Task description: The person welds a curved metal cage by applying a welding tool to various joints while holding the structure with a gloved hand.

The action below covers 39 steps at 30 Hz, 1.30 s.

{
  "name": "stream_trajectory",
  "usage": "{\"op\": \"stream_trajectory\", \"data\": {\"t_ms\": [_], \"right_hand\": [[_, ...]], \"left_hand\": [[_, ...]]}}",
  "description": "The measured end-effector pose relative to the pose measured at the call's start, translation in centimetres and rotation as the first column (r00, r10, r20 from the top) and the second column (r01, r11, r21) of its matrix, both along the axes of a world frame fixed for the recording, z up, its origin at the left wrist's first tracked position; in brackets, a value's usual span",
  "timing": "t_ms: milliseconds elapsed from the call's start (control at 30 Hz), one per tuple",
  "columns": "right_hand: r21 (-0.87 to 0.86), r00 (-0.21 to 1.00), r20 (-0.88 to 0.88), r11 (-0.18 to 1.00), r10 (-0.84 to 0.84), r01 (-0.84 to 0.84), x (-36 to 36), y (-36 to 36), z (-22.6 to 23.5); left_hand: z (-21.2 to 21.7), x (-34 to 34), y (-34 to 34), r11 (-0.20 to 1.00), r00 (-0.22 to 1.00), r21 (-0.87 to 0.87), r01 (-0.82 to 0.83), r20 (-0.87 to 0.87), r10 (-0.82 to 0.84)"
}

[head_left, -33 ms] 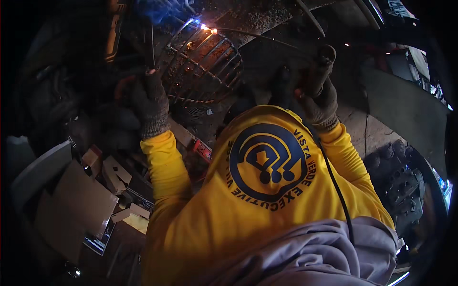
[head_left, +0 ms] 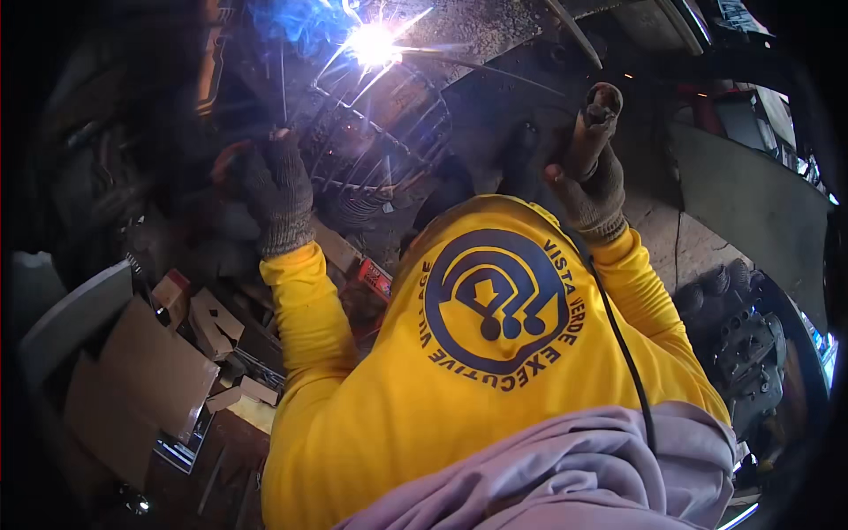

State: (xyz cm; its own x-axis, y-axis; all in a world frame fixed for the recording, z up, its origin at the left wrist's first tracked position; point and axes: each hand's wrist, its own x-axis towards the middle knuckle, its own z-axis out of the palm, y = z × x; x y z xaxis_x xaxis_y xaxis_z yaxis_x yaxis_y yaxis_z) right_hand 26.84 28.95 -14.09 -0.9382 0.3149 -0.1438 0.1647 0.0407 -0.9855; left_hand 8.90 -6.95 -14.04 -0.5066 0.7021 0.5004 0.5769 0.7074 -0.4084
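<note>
Dark workshop: cardboard pieces [head_left: 146, 371] below left hand [head_left: 278, 199].

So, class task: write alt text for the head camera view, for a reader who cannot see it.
A bright welding arc throws sparks and blue smoke onto a round wire-bar cage. The right hand, in a knit glove, grips a welding electrode holder; the gloved left hand rests by the cage. Yellow sleeves, cardboard scraps lower left.

dim scene | welding arc [head_left: 371, 42] glare top centre, blue haze | fisheye edges dark, bent
</note>
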Motion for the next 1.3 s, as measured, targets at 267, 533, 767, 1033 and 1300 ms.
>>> {"op": "stream_trajectory", "data": {"t_ms": [267, 533, 767, 1033, 1300], "right_hand": [[0.064, 0.993, -0.089, 0.994, -0.082, 0.087, 0.6, 0.4, -1.9], [0.077, 0.999, 0.034, 0.997, -0.020, 0.017, 0.4, -0.1, -1.2], [0.016, 0.999, 0.037, 0.999, -0.031, 0.030, 0.3, -0.1, -0.9], [0.028, 1.000, 0.015, 0.999, -0.022, 0.022, 0.2, -0.2, -0.9], [0.101, 0.996, -0.054, 0.992, 0.077, -0.071, -0.2, -0.2, -0.6]], "left_hand": [[0.0, 0.0, 0.8, 0.849, 0.870, 0.431, -0.304, 0.489, 0.063], [1.7, -0.2, 1.9, 0.834, 0.788, 0.381, -0.400, 0.608, 0.100], [2.7, 0.2, 2.8, 0.810, 0.743, 0.400, -0.429, 0.666, 0.065], [2.4, 0.1, 2.4, 0.811, 0.778, 0.426, -0.401, 0.626, 0.056], [-1.3, -2.0, -2.9, 0.978, 0.876, 0.052, -0.202, 0.456, 0.157]]}}
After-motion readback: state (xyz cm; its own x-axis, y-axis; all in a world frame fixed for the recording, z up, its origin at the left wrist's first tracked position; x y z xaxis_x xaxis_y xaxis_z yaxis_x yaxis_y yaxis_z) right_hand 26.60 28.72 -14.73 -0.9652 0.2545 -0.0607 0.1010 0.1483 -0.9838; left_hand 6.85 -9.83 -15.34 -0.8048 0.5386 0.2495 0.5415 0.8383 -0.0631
